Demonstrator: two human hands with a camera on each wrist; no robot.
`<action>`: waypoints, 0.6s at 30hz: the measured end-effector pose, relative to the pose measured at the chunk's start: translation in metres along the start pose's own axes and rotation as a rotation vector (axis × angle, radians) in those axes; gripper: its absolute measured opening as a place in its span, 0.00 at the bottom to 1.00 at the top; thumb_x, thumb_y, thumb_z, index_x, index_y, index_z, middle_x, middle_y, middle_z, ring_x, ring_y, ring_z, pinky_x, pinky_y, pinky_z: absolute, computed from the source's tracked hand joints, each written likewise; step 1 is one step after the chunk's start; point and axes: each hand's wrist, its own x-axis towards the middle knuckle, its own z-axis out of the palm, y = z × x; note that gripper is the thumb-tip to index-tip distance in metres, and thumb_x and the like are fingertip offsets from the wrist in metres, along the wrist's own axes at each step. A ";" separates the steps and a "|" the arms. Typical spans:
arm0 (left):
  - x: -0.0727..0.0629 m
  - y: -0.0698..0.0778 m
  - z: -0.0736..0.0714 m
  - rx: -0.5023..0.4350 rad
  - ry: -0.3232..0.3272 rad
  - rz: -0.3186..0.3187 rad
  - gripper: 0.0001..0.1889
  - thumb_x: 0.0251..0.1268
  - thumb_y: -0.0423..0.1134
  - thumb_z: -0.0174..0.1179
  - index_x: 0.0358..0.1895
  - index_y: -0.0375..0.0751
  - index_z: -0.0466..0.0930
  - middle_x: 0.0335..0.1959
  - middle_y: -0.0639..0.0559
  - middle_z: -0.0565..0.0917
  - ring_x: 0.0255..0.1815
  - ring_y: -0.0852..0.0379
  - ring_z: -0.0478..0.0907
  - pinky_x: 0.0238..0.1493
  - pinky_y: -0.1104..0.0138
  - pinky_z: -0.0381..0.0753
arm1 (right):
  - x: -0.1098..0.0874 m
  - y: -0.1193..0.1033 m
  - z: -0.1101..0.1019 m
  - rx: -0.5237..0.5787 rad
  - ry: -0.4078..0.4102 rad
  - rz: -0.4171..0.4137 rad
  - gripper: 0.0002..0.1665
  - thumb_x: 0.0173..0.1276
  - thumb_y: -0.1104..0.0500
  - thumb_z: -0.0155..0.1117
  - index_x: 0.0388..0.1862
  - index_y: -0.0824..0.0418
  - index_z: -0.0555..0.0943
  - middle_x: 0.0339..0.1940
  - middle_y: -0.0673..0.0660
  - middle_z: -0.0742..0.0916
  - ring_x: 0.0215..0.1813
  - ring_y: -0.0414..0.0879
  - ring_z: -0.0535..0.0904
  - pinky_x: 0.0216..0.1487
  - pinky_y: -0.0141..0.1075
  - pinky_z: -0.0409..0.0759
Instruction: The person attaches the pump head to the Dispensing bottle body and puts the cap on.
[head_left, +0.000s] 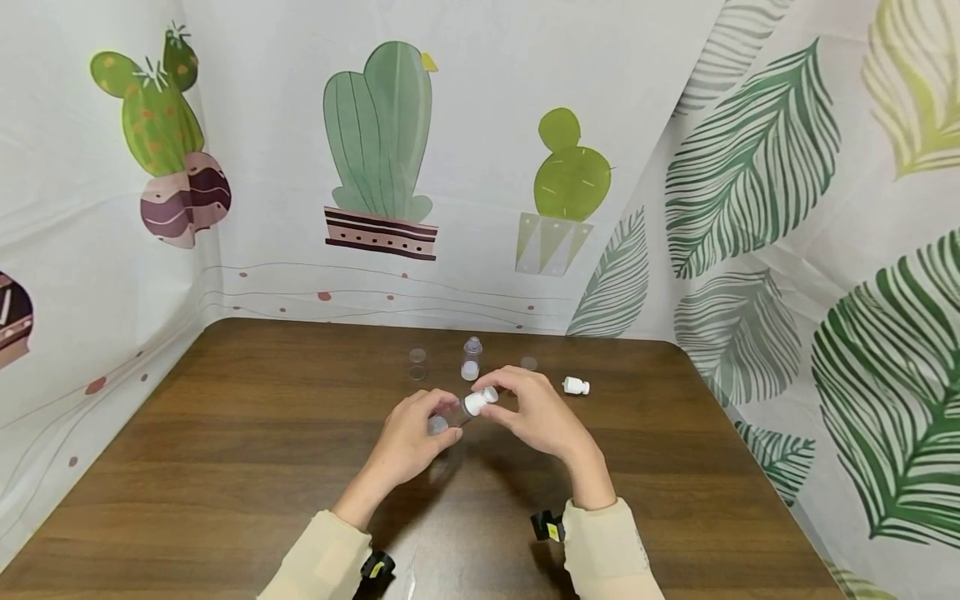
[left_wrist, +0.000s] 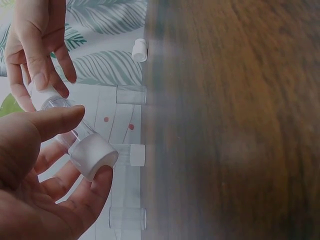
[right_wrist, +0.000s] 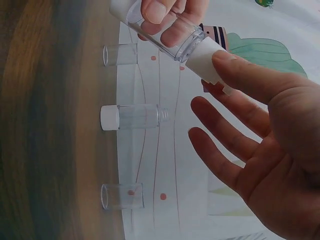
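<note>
My left hand (head_left: 408, 437) holds a small clear bottle (left_wrist: 84, 130) with a white base (left_wrist: 94, 156), thumb on one side and fingers round the other. The bottle is tilted, its neck toward my right hand (head_left: 543, 412). Thumb and forefinger of that hand pinch a white pump top (right_wrist: 204, 56) right at the bottle's neck. The other right fingers spread loosely, away from the bottle. Just beyond both hands, a second clear bottle (head_left: 471, 358) stands upright on its white base, its threaded neck uncovered.
Two clear cylindrical caps stand on the wooden table (head_left: 247, 433): the left cap (head_left: 417, 364) and the right cap (head_left: 528, 363), partly behind my right hand. A white pump top (head_left: 576, 386) lies on its side farther right. Patterned cloth (head_left: 480, 167) hangs behind the table.
</note>
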 end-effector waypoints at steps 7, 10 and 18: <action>0.000 0.000 0.001 0.007 -0.009 -0.006 0.16 0.60 0.35 0.78 0.50 0.47 0.86 0.46 0.51 0.87 0.50 0.50 0.84 0.53 0.52 0.81 | 0.001 0.000 0.002 0.007 0.014 0.006 0.12 0.69 0.61 0.77 0.49 0.54 0.88 0.43 0.44 0.88 0.47 0.40 0.82 0.55 0.40 0.83; -0.001 0.001 0.001 0.015 -0.010 -0.005 0.17 0.60 0.35 0.78 0.51 0.46 0.85 0.46 0.51 0.87 0.50 0.50 0.84 0.53 0.52 0.81 | 0.001 0.000 0.002 0.002 0.022 0.012 0.11 0.69 0.60 0.77 0.48 0.54 0.88 0.42 0.43 0.87 0.46 0.40 0.82 0.53 0.38 0.83; -0.001 0.002 0.001 0.007 -0.005 0.000 0.17 0.60 0.35 0.78 0.50 0.46 0.85 0.46 0.51 0.87 0.50 0.51 0.84 0.54 0.52 0.81 | 0.001 0.000 0.005 -0.008 0.038 0.036 0.07 0.70 0.58 0.77 0.44 0.53 0.88 0.37 0.43 0.86 0.41 0.38 0.82 0.47 0.40 0.84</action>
